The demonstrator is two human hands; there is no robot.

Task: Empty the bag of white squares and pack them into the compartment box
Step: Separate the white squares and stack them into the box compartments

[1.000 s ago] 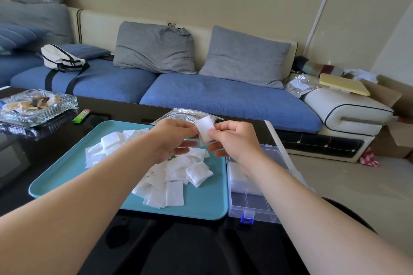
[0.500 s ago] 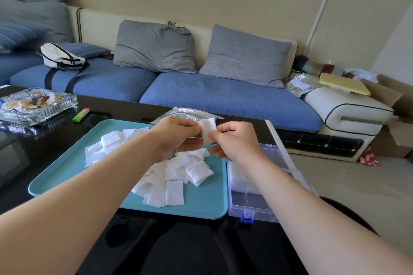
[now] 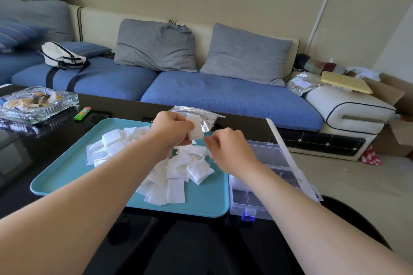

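Observation:
Several white squares (image 3: 176, 169) lie heaped on a teal tray (image 3: 201, 203). Above the heap, my left hand (image 3: 172, 127) grips a small stack of white squares (image 3: 195, 128). A little to the right and lower, my right hand (image 3: 228, 149) hovers with its fingers curled and nothing visible in them. The clear compartment box (image 3: 263, 205) stands open at the tray's right edge, with white squares in one near-left compartment. A silvery empty bag (image 3: 207, 116) lies behind the tray.
A glass ashtray (image 3: 33, 105) and a green lighter (image 3: 82, 113) sit on the black table at far left. The blue sofa (image 3: 201, 94) runs behind the table. Bare floor lies to the right of the box.
My right hand has let go of the stack of squares and dropped down to the right. The left hand keeps the stack and has shifted slightly left.

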